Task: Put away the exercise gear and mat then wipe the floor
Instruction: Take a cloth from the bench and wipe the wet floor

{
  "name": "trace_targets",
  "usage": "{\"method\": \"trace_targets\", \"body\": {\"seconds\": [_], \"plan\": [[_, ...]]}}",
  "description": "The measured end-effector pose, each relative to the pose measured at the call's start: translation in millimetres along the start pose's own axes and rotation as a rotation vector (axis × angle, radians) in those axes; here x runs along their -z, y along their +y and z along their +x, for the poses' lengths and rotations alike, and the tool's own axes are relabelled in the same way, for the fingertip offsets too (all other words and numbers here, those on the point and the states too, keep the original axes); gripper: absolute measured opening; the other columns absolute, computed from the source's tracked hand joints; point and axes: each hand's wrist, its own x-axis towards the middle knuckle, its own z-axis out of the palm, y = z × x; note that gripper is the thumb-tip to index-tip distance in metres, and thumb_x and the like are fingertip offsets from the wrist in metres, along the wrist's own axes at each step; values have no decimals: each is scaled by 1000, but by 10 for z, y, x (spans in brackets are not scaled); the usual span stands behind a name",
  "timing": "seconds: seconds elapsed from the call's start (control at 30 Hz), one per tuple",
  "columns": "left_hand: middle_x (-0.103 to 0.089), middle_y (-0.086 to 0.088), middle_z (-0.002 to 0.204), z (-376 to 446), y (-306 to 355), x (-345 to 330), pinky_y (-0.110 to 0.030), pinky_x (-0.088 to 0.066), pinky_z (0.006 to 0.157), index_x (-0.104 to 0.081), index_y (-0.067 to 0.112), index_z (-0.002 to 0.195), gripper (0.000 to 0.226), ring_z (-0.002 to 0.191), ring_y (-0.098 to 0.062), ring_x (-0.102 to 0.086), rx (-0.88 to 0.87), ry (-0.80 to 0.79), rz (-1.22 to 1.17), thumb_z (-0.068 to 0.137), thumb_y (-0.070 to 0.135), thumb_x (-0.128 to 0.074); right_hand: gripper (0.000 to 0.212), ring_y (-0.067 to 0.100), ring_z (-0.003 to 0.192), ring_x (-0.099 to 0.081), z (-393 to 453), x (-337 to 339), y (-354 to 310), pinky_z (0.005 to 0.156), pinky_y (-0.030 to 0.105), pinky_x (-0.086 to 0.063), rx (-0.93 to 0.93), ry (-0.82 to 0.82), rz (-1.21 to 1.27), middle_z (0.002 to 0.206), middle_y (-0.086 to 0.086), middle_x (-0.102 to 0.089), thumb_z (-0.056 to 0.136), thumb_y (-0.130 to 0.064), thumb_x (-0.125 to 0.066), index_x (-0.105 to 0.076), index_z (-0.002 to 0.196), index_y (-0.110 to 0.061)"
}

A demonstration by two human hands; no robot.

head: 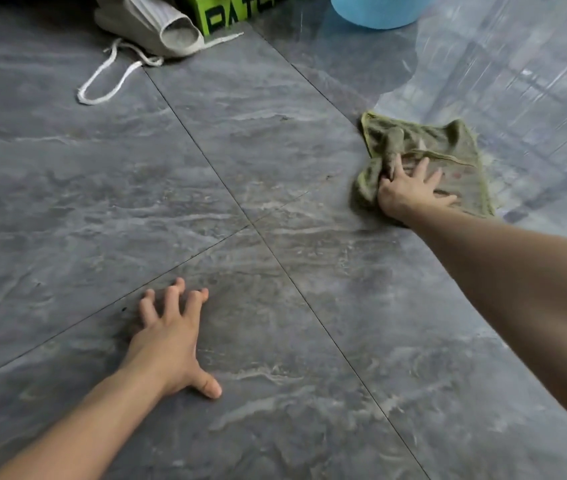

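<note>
two hands were in view over the grey tiled floor (67, 188). the right hand (410, 192) lay spread flat on a green cloth (424, 147), fingers splayed and the thumb side bunching a fold of it, pressing it down at the far right where the dull tile met a glossy, wet-looking patch. the left hand (174, 344) was empty, fingers wide and arched, propped on the bare tile nearer the camera, well apart from the cloth. it seemed to be carrying the person's weight.

no mat or exercise gear lay on the open floor, so the putting-away part looked done and the wiping was the step in hand. a blue bucket (379, 10) stood at the top edge, beyond the cloth. to its left sat a green box (226, 15) with a pale shoe (157, 26) beside it, and a white cord (109, 81) trailed out across the tile.

several things could have gone wrong from there. the propping palm could have slipped if a wipe brought water under it, since the tile looked smooth. the cloth was crumpled at one corner, so a long stroke might have rolled it up and left streaks. it also looked grubby, and might only have spread dirt unless rinsed. a wide sweep to the left might have snagged the cord or wetted the shoe.
</note>
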Motion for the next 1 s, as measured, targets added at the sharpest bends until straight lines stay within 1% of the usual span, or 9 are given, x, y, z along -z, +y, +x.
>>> {"method": "trace_targets", "body": {"seconds": [0.1,0.2,0.3,0.4,0.57,0.7,0.8,0.9,1.0], "plan": [[11,-5,147,14,-13,-24,-49,-32,111,6,28,148,153,137,-43,-1,5,4,24,30,73,-81,59,34,148,13,-271,-218,-473,104,77,4,295,-10,-63,162,2,12,96,-42,-29,-3,149,-47],[9,-6,146,31,-15,-21,-49,-30,112,6,26,148,155,138,-42,-2,6,-5,52,29,76,-79,62,33,148,13,-771,-530,-941,103,77,5,604,-30,-173,163,1,10,95,-45,-32,-3,149,-47],[11,-6,150,19,-5,-15,-53,-27,113,4,27,149,154,138,-44,-1,8,-1,35,30,73,-82,58,34,148,11,-1274,-805,-1053,103,76,6,762,-17,-212,163,1,7,96,-51,-28,-6,150,-47],[13,-3,155,-6,13,-2,-55,-27,113,3,30,150,151,140,-45,2,21,7,-27,34,65,-88,58,34,148,9,-1566,-879,-665,106,74,1,807,36,-227,163,3,5,97,-53,-26,-4,150,-46],[14,-5,157,-33,-25,-26,-56,-23,114,4,30,151,151,142,-44,4,29,-2,-21,36,64,-88,60,33,149,2,-2196,-928,371,110,71,-8,745,45,-229,163,3,-1,93,-56,-21,-4,150,-48],[14,-1,159,-94,-1,55,-56,-26,113,4,32,151,148,145,-42,5,-2,-5,-18,39,67,-86,69,37,146,-19,-2934,-1011,1408,102,70,-29,774,65,-330,160,7,-21,84,-54,-38,-20,150,-43],[5,2,159,-211,-32,114,-55,-31,111,-4,32,151,140,145,-38,-9,-58,29,2,41,72,-82,79,32,145,-21,-3585,-1157,1942,98,68,-31,820,18,-352,154,10,-36,69,-52,-49,-33,146,-44],[-4,2,157,-382,-233,268,-50,-33,108,-16,29,149,114,141,-35,-22,-85,93,-25,61,73,-72,77,28,144,-20,-3800,-1210,1968,94,70,-31,839,-29,-362,152,6,-37,70,-50,-47,-32,146,-44],[-18,-4,151,-492,-600,455,-49,-38,105,-31,24,143,75,134,-35,-33,-116,156,54,83,57,-62,61,30,144,-25,-3789,-1196,1529,90,71,-42,971,-65,-408,155,1,-34,89,-50,-35,-27,148,-42]]}}
